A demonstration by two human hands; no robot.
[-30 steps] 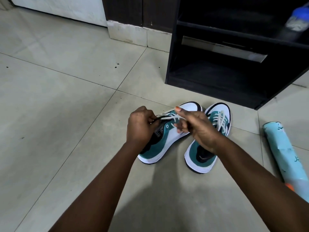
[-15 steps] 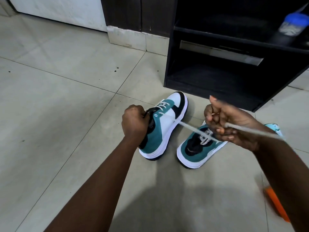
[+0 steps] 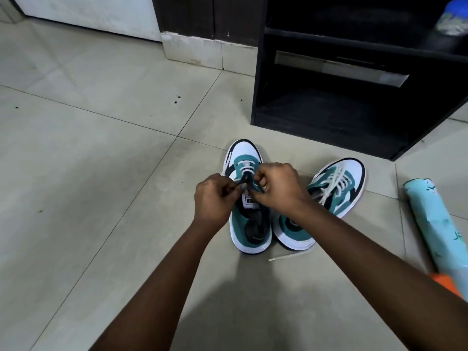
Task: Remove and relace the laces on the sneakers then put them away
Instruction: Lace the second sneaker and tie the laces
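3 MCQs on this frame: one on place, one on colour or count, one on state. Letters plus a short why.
1. Where is the black shelf unit?
A. beyond the sneakers
B. left of the left hand
C. behind the person

2. How many sneakers are on the floor?
A. one
B. two
C. three

3. The left sneaker is:
A. fully laced
B. laced only near the toe
C. lying on its side

Key: 1 A, it stands past both toes. 2 B, the left sneaker and right sneaker sit side by side. 3 B, laces cross only near the toe, where the left hand and right hand pinch.
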